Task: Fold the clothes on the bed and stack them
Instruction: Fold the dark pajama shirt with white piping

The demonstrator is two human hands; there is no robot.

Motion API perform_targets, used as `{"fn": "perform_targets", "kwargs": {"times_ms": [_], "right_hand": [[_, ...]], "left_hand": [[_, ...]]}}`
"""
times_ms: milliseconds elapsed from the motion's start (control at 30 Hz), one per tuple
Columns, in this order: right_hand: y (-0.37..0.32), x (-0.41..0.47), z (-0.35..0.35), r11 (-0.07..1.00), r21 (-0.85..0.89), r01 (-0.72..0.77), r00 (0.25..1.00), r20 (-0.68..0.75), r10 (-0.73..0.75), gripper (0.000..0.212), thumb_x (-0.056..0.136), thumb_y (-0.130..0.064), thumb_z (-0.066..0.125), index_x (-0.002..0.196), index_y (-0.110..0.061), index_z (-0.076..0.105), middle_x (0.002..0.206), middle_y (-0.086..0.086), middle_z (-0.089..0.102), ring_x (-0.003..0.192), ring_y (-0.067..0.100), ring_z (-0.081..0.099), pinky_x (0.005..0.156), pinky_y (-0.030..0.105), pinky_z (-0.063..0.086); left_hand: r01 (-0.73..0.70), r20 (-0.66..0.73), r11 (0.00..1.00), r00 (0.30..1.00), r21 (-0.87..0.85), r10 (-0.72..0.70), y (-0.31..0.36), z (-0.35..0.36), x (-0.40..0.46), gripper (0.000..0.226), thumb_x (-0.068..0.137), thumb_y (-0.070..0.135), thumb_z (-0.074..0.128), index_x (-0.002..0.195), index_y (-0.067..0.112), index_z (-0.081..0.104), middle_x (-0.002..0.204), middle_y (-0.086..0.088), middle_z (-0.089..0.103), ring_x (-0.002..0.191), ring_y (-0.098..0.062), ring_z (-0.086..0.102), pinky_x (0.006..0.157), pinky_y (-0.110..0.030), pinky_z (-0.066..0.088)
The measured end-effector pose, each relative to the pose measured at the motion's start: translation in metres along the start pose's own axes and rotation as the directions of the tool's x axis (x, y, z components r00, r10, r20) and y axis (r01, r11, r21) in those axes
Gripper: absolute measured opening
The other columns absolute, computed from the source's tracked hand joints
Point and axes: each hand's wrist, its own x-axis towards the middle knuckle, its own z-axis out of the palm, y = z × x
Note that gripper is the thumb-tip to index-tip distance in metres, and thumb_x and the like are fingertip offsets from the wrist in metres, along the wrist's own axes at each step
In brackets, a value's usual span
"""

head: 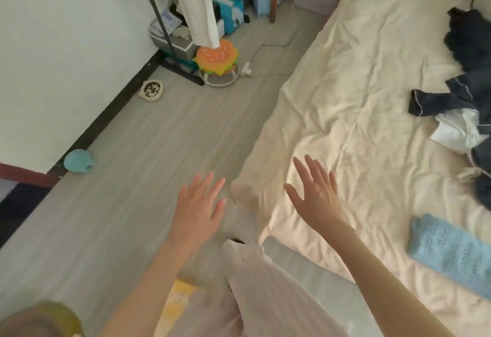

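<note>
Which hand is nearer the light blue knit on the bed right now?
Right. The right hand hovers open over the bed's near corner, left of the light blue knit. The left hand is farther left, out over the floor, also open and holding nothing.

The wide middle of the bed [345, 92] lies bare, wrinkled sheet only, from the near corner to the far pillow edge. Along its right side a heap of dark and white clothes [462, 103] blocks the way, with a blue knit piece [449, 251] nearer. Left, open floor [148, 150] runs far to a clothes rack [156, 15] and burger cushion [216, 56].
</note>
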Motion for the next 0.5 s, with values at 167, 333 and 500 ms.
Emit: {"fn": "perform_targets", "kwargs": {"times_ms": [167, 333, 500], "right_hand": [[-0.034, 0.075, 0.006, 0.996, 0.032, -0.083, 0.995, -0.056, 0.085, 0.06, 0.095, -0.044, 0.045, 0.149, -0.026, 0.024, 0.157, 0.004, 0.02, 0.146, 0.022, 0.012, 0.117, 0.045, 0.004], [-0.067, 0.173, 0.007, 0.985, 0.086, -0.152, 0.984, -0.076, 0.158, 0.06, 0.096, -0.044, 0.043, 0.149, -0.026, 0.022, 0.157, 0.004, 0.019, 0.146, 0.021, 0.012, 0.118, 0.046, 0.004], [-0.096, 0.271, -0.03, 0.977, 0.128, -0.171, 0.966, -0.174, 0.192, 0.059, 0.095, -0.041, 0.046, 0.148, -0.024, 0.026, 0.155, 0.006, 0.024, 0.145, 0.022, 0.015, 0.117, 0.046, 0.006]], "left_hand": [[-0.077, 0.047, 0.997, 0.996, -0.007, 0.077, -0.047, -0.022, 0.086, 0.046, 0.096, 0.03, 0.048, 0.141, 0.02, 0.042, 0.15, -0.007, 0.034, 0.141, -0.03, 0.025, 0.111, -0.049, 0.021], [-0.068, 0.047, 0.997, 0.996, -0.026, 0.069, -0.093, -0.07, 0.189, 0.045, 0.097, 0.03, 0.047, 0.141, 0.02, 0.042, 0.151, -0.006, 0.034, 0.142, -0.028, 0.023, 0.114, -0.046, 0.019], [-0.155, -0.001, 0.988, 0.988, 0.003, 0.155, -0.106, -0.132, 0.303, 0.043, 0.097, 0.028, 0.048, 0.138, 0.017, 0.046, 0.147, -0.009, 0.039, 0.14, -0.031, 0.028, 0.112, -0.046, 0.024]]}}
